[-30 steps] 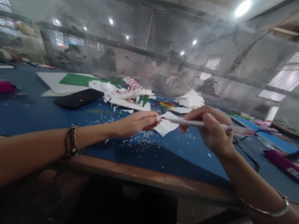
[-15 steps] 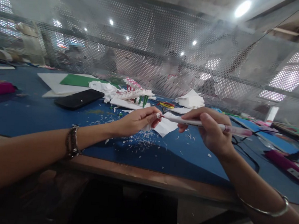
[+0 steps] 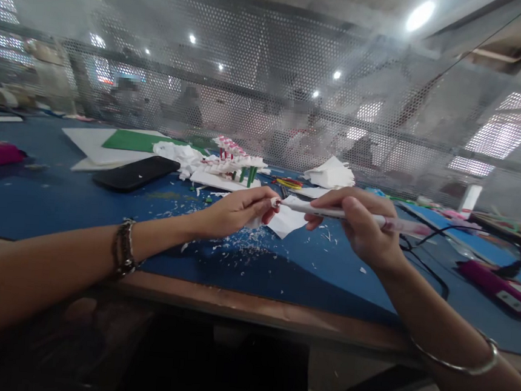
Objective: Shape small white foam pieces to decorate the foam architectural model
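Observation:
My left hand [image 3: 238, 212] is closed, pinching a small white piece [image 3: 275, 202] with dark red marks between thumb and fingers. Some white paper-like material shows under those fingers. In my right hand [image 3: 365, 226] lies a slim white marker pen [image 3: 296, 205], held nearly level, its tip pointing left. That tip touches or almost touches the marked piece; I cannot tell which. Just behind the hands stands a white paper model [image 3: 231, 165] with green and red posts and a pink-patterned top. A loose white sheet [image 3: 285, 222] lies beneath the pen.
A black phone [image 3: 137, 174] lies left, beside white sheets and a green sheet [image 3: 133, 140]. White scraps litter the blue tabletop [image 3: 325, 286]. Folded white paper [image 3: 330, 172] and yellow-handled pliers [image 3: 289, 183] sit behind. A purple power strip [image 3: 498, 289] with black cables is at right.
My right hand and the pen have shifted slightly left, with the pen tip still at the small white piece. My left hand has hardly moved and keeps its pinch.

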Demonstrator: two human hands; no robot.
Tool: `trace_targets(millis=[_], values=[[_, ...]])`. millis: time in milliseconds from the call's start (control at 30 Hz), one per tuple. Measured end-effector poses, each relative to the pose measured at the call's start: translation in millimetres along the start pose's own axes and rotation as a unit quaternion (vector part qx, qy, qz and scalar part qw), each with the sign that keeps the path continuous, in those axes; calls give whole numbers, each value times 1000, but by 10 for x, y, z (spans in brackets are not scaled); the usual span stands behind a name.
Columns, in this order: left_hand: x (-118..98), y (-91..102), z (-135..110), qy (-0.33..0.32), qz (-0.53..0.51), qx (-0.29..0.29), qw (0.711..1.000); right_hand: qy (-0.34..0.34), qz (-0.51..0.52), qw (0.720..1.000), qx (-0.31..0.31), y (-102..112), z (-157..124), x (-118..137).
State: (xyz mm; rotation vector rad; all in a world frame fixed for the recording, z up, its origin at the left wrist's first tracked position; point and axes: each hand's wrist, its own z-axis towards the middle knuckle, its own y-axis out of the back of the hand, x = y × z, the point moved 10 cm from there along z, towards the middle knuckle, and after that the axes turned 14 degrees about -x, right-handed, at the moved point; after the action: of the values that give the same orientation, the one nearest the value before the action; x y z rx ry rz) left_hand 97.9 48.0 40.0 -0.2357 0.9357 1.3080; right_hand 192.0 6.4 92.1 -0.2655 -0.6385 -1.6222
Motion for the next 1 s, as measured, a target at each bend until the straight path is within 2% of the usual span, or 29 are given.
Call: trace_targets(millis=[167, 333, 433, 567, 700, 800, 900, 1000], values=[[8, -19, 7, 23, -34, -2, 999, -1, -14, 1000, -12, 33, 7, -7], [36, -45, -2, 51, -47, 17, 997, -10, -27, 1000, 7, -9, -2, -5], [46, -31, -6, 54, -54, 20, 997, -2, -19, 1000, -18, 39, 7, 14], [46, -46, -15, 54, -76, 33, 995, -2, -16, 1000, 10, -9, -10, 1], [69, -56, -21, 71, -88, 32, 993, 3, -23, 1000, -5, 16, -2, 21], [89, -63, -14, 89, -118, 24, 989, 4, -45, 999, 9, -26, -8, 39], [107, -70, -1, 102, -169, 13, 980, 2, -57, 998, -2, -13, -3, 47], [118, -109, -13, 104, -203, 28, 973, 7, -41, 999, 3, -18, -7, 65]])
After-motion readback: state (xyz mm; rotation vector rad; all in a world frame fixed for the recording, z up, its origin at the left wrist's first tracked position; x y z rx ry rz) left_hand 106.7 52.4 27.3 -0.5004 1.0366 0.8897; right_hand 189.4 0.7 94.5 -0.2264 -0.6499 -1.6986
